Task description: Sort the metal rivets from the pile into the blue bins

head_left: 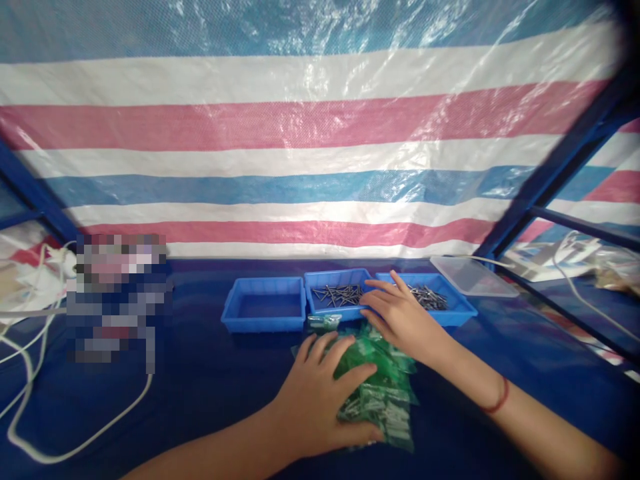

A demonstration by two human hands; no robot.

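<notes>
Green-tinted clear plastic packets (383, 393) lie in a pile on the blue table, with small metal pieces showing inside some. My left hand (325, 393) rests on the pile's left side, its fingers spread apart. Just beyond, my right hand (403, 317) hangs over the front edges of two blue bins, fingers stretched out and nothing visible in them. The middle bin (335, 312) and the right bin (457, 310) contain loose screws or nails, partly hidden by that hand. To their left stands a blue bin (264, 325) with its bottom showing.
White cables (65, 457) loop over the table's left side, beside a blurred-out patch. A clear plastic lid (475, 277) lies at the back right. Blue metal posts (545, 160) frame both sides, and a striped plastic sheet (280, 127) hangs behind.
</notes>
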